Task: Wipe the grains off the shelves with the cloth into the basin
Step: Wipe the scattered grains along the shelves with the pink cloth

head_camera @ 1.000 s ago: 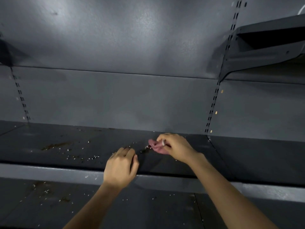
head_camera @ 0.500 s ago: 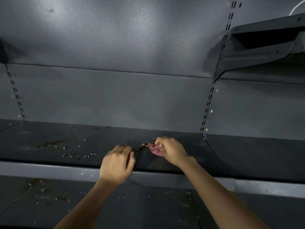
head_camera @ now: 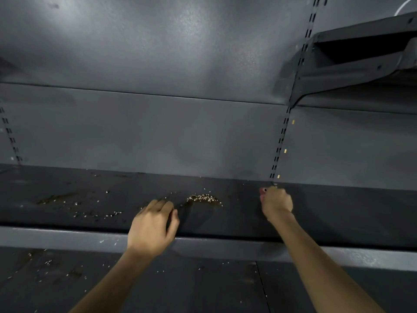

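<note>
- Right hand [head_camera: 276, 203] curled tight around a small pinkish wad, presumably the cloth [head_camera: 262, 191], only a sliver peeking past the knuckles; parked far back on the upper shelf [head_camera: 338, 213], right beside the foot of the slotted upright [head_camera: 279, 143].
- Left hand [head_camera: 153, 224] resting at the near lip of the same shelf, fingers loosely bent, palm down, gripping nothing as far as can be seen.
- Gathered into one tight heap: a pile of grains [head_camera: 203, 198] mid-shelf, between both hands, nearer the left hand, well apart from the cloth.
- Not yet gathered: scattered grains [head_camera: 99, 214] left of the left hand, plus a brownish smear [head_camera: 56, 197] farther left.
- Also untouched: specks strewn over the lower shelf [head_camera: 158, 285], mostly at its left end.
- No basin anywhere in view, so nothing confirmed as collected; impossible to tell where the heap would be dropped.
- Judged progress: early to middle. Some sweeping into a pile apparently done on the upper shelf, none of it visibly carried off.
- Left to do, by this reading: sweep the left scatter into the heap, push everything over the near edge into the basin, then repeat on the lower shelf.
- Possible snag: grains spilling past the lip onto the lower shelf without a basin held underneath.
</note>
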Action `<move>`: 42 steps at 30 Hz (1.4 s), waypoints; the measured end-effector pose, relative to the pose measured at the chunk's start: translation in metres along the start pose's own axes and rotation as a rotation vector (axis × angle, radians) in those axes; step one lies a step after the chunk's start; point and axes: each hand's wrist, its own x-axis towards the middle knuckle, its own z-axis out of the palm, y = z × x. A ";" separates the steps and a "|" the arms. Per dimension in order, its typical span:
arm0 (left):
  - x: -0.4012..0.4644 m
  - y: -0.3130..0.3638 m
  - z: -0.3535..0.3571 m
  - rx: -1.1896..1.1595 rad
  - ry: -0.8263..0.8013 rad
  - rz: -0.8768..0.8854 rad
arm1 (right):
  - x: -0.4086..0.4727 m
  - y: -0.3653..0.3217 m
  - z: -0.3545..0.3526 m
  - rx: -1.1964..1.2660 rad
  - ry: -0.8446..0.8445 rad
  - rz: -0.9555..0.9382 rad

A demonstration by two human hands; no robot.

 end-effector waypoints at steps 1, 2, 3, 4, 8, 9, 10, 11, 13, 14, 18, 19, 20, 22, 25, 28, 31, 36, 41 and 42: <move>0.001 0.000 0.000 -0.006 -0.008 -0.004 | -0.002 -0.011 0.002 0.008 -0.009 -0.013; 0.001 -0.001 0.000 -0.014 -0.015 -0.010 | -0.004 -0.024 0.003 0.034 -0.021 -0.026; 0.001 -0.002 0.000 -0.019 -0.021 -0.017 | -0.007 -0.037 0.004 0.077 -0.029 -0.043; 0.001 -0.002 0.000 -0.022 -0.025 -0.023 | -0.011 -0.050 0.006 0.121 -0.039 -0.068; 0.002 -0.004 0.000 -0.035 -0.055 -0.042 | -0.035 -0.094 0.011 0.248 -0.118 -0.222; 0.002 -0.004 -0.001 -0.038 -0.065 -0.043 | -0.040 -0.101 0.009 0.261 -0.134 -0.255; 0.002 -0.004 -0.001 -0.041 -0.078 -0.043 | -0.044 -0.104 0.005 0.273 -0.137 -0.272; 0.002 -0.005 -0.002 -0.045 -0.093 -0.046 | -0.046 -0.105 -0.002 0.291 -0.125 -0.275; 0.003 -0.005 -0.001 -0.059 -0.118 -0.059 | -0.043 -0.099 -0.014 0.342 -0.080 -0.246; 0.004 -0.005 -0.002 -0.067 -0.126 -0.071 | -0.040 -0.092 -0.020 0.366 -0.057 -0.223; 0.012 -0.005 0.003 -0.118 -0.159 -0.267 | -0.020 -0.047 -0.038 0.310 0.007 -0.085; 0.016 -0.005 0.005 -0.130 -0.156 -0.347 | -0.014 -0.032 -0.039 0.292 0.027 -0.042; 0.020 -0.005 0.006 -0.117 -0.154 -0.414 | -0.007 -0.018 -0.040 0.277 0.043 0.004; 0.028 -0.005 0.010 -0.031 -0.166 -0.462 | 0.003 0.011 -0.040 0.227 0.056 0.080; 0.040 -0.002 0.017 0.053 -0.205 -0.424 | 0.015 0.039 -0.036 0.153 0.045 0.157; 0.058 0.007 0.026 0.076 -0.186 -0.378 | 0.022 0.037 -0.022 0.130 0.003 0.163; 0.072 0.025 0.042 0.054 -0.205 -0.378 | 0.024 0.011 -0.010 0.113 -0.028 0.108; 0.085 0.038 0.062 0.104 -0.221 -0.199 | 0.008 -0.050 0.009 0.188 -0.075 -0.087; 0.088 0.017 0.062 0.112 -0.131 -0.184 | -0.008 -0.073 -0.008 0.331 -0.127 -0.247; 0.088 0.017 0.062 0.107 -0.115 -0.184 | -0.002 -0.069 -0.014 0.331 -0.087 -0.210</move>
